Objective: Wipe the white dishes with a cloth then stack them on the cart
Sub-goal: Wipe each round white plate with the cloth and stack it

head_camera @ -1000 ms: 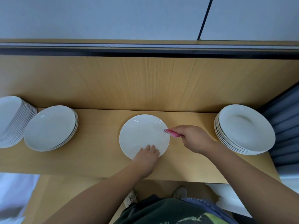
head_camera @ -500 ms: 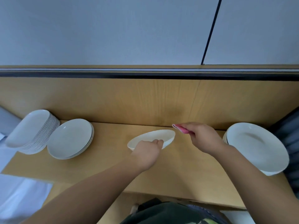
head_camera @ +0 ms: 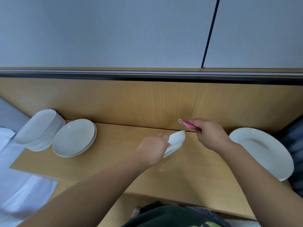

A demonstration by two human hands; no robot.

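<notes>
Plates stand in three piles on the wooden shelf (head_camera: 114, 163), and one more is in the person's grip. The left hand (head_camera: 151, 150) holds a single white plate (head_camera: 176, 140) by its near rim, with the fingers curled round the edge. This plate is tilted, its far rim raised, above the middle of the shelf, and I see a faint shadow under it. The right hand (head_camera: 211, 135) is just beside it on the right, with the fingers closed together on a folded pink cloth (head_camera: 186, 124). One end of the cloth sticks out to the left, a little above the far rim of the held plate and apart from it.

At the right end of the shelf lies a pile of wide plates (head_camera: 264, 154), partly over the edge. Near the left end is a low pile of round plates (head_camera: 74, 138). Just beside that one, at the corner, stands a taller pile of oval dishes (head_camera: 39, 126). A wooden back panel (head_camera: 131, 102) rises behind the shelf, and white fabric (head_camera: 21, 187) lies below at the left.
</notes>
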